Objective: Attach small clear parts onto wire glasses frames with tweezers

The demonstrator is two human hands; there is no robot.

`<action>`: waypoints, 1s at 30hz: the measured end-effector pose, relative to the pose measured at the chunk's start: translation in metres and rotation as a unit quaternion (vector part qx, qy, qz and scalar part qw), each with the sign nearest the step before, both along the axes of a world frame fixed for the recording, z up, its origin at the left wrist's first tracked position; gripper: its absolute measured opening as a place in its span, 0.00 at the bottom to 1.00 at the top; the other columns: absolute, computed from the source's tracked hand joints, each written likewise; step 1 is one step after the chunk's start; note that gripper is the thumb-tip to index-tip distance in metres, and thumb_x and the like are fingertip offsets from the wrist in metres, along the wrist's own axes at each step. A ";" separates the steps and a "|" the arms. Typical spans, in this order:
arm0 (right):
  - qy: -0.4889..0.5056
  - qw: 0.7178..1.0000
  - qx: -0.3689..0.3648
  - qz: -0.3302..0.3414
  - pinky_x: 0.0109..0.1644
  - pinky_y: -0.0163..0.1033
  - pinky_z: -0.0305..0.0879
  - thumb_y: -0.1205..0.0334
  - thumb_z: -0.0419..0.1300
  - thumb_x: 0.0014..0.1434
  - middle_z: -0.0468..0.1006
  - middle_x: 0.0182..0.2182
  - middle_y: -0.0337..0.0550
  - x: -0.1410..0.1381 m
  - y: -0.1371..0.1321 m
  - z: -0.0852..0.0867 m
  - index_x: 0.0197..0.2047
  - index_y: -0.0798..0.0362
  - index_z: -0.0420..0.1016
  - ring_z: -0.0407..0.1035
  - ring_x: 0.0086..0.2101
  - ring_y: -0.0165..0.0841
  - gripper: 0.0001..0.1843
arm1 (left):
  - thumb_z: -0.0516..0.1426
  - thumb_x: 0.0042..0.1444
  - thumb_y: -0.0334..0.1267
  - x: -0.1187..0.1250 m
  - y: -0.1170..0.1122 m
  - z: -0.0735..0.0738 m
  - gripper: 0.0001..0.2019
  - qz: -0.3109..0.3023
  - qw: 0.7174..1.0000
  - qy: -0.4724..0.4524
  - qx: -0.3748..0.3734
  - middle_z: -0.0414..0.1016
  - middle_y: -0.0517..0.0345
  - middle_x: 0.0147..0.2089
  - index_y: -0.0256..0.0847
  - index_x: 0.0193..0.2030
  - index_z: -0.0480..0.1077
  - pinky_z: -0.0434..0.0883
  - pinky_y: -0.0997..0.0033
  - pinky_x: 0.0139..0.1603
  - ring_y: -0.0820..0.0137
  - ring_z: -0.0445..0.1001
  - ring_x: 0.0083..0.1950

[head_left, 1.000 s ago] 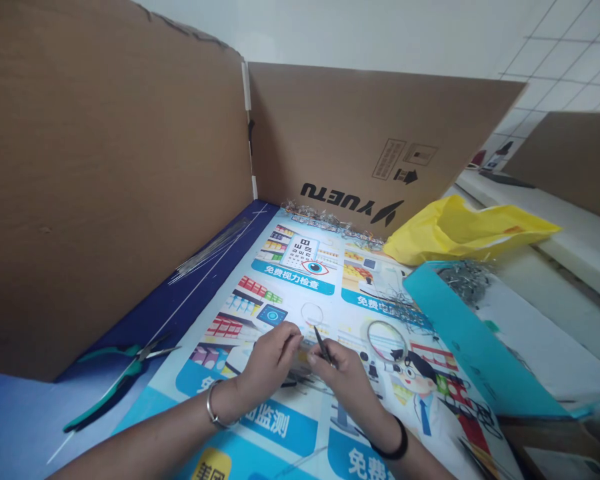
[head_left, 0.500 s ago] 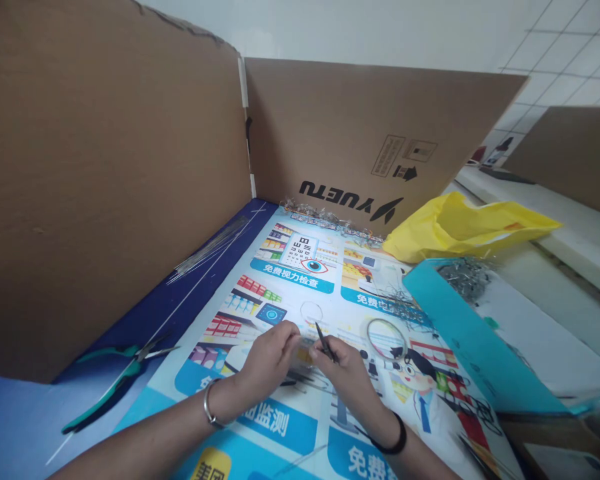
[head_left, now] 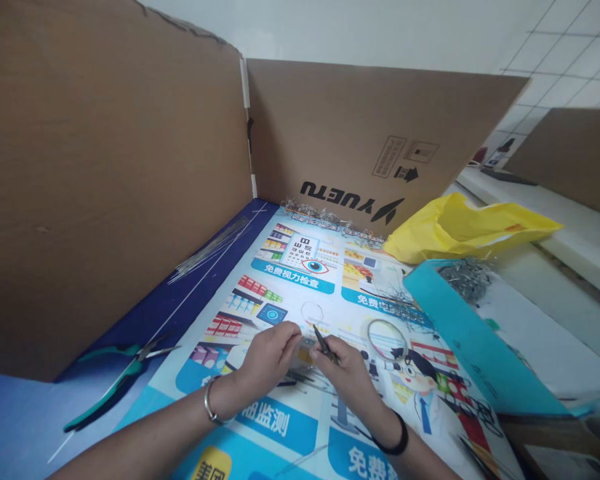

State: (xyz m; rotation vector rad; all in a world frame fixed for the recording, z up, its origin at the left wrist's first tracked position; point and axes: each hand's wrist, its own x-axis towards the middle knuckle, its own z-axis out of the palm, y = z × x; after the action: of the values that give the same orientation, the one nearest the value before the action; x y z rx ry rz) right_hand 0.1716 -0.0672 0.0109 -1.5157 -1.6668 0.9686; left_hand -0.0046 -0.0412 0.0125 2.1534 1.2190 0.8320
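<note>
Gripping: our right hand (head_left: 347,373) holds a dark slim tool (head_left: 326,347) between closed thumb and fingers, its tip slanting toward the table's far edge.
Left hand: our left hand (head_left: 270,357) is just beside it, fingers curled and pinched together; we cannot tell what, if anything, is between them.
Printed sheet: both hands are over the sheet (head_left: 283,317), nearer the near edge of our table (head_left: 20,413) than the far one.
Loops: just beyond our fingertips lies a thin loop (head_left: 303,311); right of our right hand, a thicker ring (head_left: 369,335).
Pliers: toward the near left corner, we see teal-handled pliers (head_left: 141,357), jaws parted.
Wires: a bundle of straight wires (head_left: 210,250) runs along the left edge; wire scraps (head_left: 330,219) line the far edge.
Right edge: a teal tray (head_left: 480,350) lies below a yellow bag (head_left: 470,227).
</note>
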 end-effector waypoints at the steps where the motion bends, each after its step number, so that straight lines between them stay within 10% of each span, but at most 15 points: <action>1: 0.000 1.000 0.002 0.002 0.33 0.34 0.57 0.56 0.54 0.55 0.67 0.23 0.36 0.000 0.000 0.000 0.27 0.54 0.67 0.62 0.28 0.31 0.11 | 0.44 0.63 0.36 0.000 0.000 0.000 0.09 -0.007 1.000 0.006 0.008 0.70 0.57 0.31 0.41 0.35 0.63 0.63 0.72 0.34 0.69 0.69 0.32; 21: -0.005 1.000 -0.008 0.013 0.29 0.33 0.54 0.54 0.54 0.56 0.64 0.22 0.35 -0.002 0.002 -0.005 0.25 0.54 0.64 0.60 0.26 0.29 0.13 | 0.43 0.63 0.39 0.002 -0.003 -0.002 0.09 -0.007 0.996 -0.063 -0.056 0.68 0.60 0.31 0.41 0.36 0.60 0.63 0.73 0.33 0.71 0.68 0.32; 30: -0.202 0.971 0.075 0.101 0.36 0.34 0.57 0.61 0.55 0.57 0.73 0.29 0.40 0.019 0.006 0.016 0.32 0.52 0.72 0.66 0.33 0.33 0.06 | 0.43 0.64 0.39 0.000 0.000 -0.007 0.10 -0.010 0.997 -0.068 -0.027 0.68 0.60 0.31 0.41 0.36 0.61 0.62 0.74 0.32 0.71 0.67 0.31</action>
State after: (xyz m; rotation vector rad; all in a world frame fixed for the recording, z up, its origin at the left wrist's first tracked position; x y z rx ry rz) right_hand 0.1906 -0.0613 0.0268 -1.5328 -2.1641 0.6412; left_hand -0.0046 -0.0414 0.0056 2.0287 1.1358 0.9112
